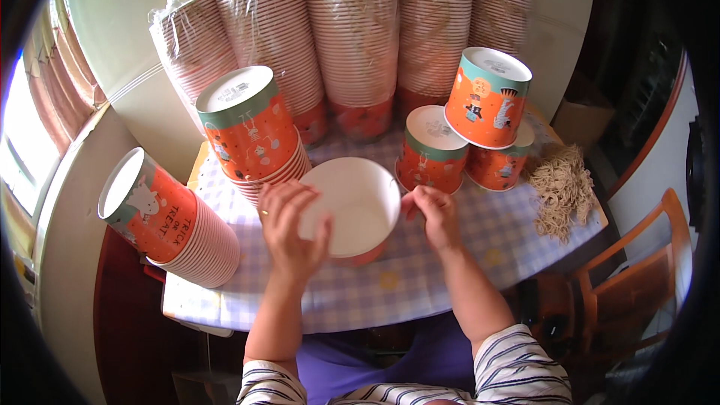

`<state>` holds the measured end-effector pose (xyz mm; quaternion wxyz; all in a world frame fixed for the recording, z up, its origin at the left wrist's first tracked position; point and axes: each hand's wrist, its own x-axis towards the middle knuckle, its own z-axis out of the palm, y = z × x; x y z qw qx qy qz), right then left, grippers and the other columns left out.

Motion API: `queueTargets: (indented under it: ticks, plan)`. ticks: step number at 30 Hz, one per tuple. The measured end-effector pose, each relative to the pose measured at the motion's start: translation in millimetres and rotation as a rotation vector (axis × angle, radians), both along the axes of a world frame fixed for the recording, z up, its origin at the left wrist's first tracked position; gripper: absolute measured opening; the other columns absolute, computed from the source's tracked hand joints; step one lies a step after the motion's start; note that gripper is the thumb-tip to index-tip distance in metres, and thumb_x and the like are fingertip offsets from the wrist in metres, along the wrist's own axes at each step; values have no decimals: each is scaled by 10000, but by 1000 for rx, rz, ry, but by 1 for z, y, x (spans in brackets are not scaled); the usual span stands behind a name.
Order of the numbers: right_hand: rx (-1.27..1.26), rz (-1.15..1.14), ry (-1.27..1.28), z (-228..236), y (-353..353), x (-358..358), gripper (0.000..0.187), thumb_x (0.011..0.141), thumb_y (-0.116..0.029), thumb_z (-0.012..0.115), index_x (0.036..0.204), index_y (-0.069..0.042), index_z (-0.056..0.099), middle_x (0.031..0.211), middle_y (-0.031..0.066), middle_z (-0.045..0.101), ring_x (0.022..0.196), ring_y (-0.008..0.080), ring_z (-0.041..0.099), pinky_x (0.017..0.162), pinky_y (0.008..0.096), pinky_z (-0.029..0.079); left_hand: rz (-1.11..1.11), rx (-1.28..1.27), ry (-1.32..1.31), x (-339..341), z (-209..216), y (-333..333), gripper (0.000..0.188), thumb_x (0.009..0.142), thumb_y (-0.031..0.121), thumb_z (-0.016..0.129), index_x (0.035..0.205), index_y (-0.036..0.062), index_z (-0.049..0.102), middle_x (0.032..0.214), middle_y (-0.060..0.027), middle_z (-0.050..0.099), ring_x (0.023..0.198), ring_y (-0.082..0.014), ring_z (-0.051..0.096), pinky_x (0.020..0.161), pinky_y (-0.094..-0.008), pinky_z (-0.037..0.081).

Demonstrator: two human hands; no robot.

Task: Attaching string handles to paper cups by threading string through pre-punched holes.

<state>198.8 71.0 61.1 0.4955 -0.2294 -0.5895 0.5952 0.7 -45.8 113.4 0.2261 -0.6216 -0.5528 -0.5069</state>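
Note:
A white-lined paper bucket [351,206] with an orange outside stands mouth up on the table in front of me. My left hand [289,229] is at its left rim, fingers spread and thumb apart; whether it touches the rim I cannot tell. Just off the right rim, my right hand [433,217] is closed in a pinch. What its fingers hold, if anything, is too small to make out. A small dark mark shows on the rim near that hand. At the table's right lies a tangled heap of beige cords [562,191].
Wrapped tall stacks of buckets [352,37] line the back. Upside-down nested stacks stand left: one nearer the middle [251,135], one at the edge [169,217]. At right, an upturned bucket [489,101] rests on two others [431,154]. A wooden chair [637,270] stands beyond the checked tablecloth [337,300].

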Motion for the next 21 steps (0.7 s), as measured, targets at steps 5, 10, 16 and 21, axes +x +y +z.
queueTargets:
  ticks: [5,10,16,21]
  plan:
    - [142,139,-46,7,-8,1,344,935,-279,525,771,-11,664,692,23,608,673,104,557,627,256,447,23,-360,225,49,3,-15,352,645,293,779,904,92,653,831,-33,637,857,-225,608,983,-463,344]
    - [-88,-126,15,-5,5,-2,298,906,-305,578,752,-54,629,685,-23,572,642,52,474,588,213,371,-285,-471,239,29,8,-11,202,679,58,693,865,135,683,844,9,625,942,-222,595,1020,-521,298]
    - [-161,-92,78,-13,14,-2,239,894,-275,595,803,-54,598,733,-46,551,684,32,440,617,203,341,-145,-528,260,23,12,-7,298,668,7,624,945,107,668,956,-41,607,1082,-302,531,1071,-554,210]
    - [-189,31,41,-6,9,0,227,888,-270,605,836,-50,618,743,-40,575,689,38,463,624,207,357,-167,-573,166,39,23,2,407,658,63,637,1065,84,622,1003,-86,604,1067,-289,530,1047,-518,284]
